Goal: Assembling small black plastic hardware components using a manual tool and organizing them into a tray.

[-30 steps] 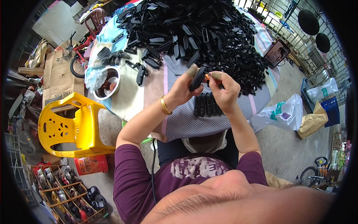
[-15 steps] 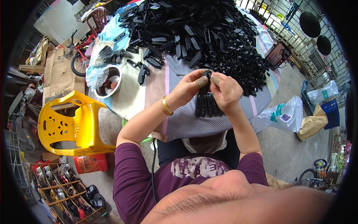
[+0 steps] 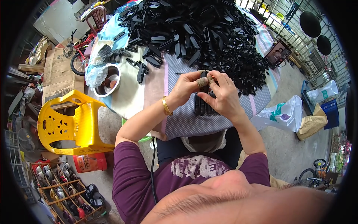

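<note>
A long black plastic part stands upright between my two hands, over the near side of the table. My left hand is closed on it, its thumb wrapped with a tan tape. The fingers of my right hand, also taped, pinch at the upper end of the same part, and its thumb points left below. What the fingertips press on is too small to make out. Just under my hands lies a row of similar black parts, partly covered by my right hand. Smaller black pieces are heaped beyond my right hand.
A big heap of black plastic parts covers the far tabletop. To the left are a metal bowl, dark gloves and a few loose black parts. A phone stands at the right edge. A yellow chair is at my left.
My right hand has shifted slightly and its thumb has come away from the others, now stretched lower across the part. My left hand keeps its hold on the black part.
</note>
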`<state>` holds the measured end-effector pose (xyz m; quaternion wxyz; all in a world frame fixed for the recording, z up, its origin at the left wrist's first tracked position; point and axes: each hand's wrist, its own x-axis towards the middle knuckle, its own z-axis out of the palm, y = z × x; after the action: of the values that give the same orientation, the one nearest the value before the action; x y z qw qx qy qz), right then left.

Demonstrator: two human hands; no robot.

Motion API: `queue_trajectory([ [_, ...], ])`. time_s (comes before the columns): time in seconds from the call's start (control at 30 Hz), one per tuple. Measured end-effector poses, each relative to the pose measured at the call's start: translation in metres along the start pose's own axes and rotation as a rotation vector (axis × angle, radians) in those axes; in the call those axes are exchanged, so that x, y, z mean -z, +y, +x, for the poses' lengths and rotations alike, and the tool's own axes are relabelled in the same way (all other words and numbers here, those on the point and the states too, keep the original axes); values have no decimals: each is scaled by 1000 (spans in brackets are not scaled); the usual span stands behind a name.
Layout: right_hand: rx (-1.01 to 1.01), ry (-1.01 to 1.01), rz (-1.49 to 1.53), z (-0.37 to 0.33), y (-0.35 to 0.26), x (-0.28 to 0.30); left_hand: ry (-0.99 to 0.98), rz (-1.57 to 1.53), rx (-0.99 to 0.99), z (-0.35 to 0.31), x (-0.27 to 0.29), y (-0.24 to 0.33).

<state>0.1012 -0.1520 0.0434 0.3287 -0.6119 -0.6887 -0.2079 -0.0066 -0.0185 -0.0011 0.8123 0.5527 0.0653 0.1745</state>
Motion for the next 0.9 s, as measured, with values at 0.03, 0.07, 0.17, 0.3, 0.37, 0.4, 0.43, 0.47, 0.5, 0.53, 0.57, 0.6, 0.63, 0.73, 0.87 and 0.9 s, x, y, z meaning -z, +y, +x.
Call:
queue_trajectory([
  [0.03,-64,54,-6,-3,-2,0,-2,2,1,0,-4,0],
  [0.07,-128,107,-13,-7,-4,0,7,-25,25,0,-11,0],
  [0.17,-374,130,218,-24,-11,2,-21,-90,46,2,-21,-1],
  [0.3,-685,130,218,-44,2,26,181,1072,-186,12,12,32],
  [0.37,-686,19,112,-59,10,40,440,1629,-234,12,54,43],
  [0.4,-676,-58,66,-66,12,39,532,1758,-231,14,88,39],
  [0.43,-676,-134,5,-75,16,38,539,1764,-215,17,96,44],
  [0.47,-595,-125,-27,-82,19,32,530,1846,-216,13,106,46],
  [0.5,-600,-127,-34,-87,20,27,537,1889,-157,13,108,46],
  [0.53,-598,-119,-26,-89,19,22,532,1849,-84,14,109,47],
  [0.57,-595,-110,-17,-90,17,19,526,1809,-12,16,108,49],
  [0.6,-593,-105,-21,-87,14,17,525,1809,-11,15,109,49],
  [0.63,-594,-105,-20,-88,13,16,530,1831,11,15,109,49],
  [0.73,-513,-71,26,-91,13,15,529,1862,52,16,111,53],
  [0.87,-504,-126,151,-91,22,24,521,1801,-134,10,116,53],
  [0.9,-525,-160,208,-90,25,27,517,1800,-135,11,114,52],
])
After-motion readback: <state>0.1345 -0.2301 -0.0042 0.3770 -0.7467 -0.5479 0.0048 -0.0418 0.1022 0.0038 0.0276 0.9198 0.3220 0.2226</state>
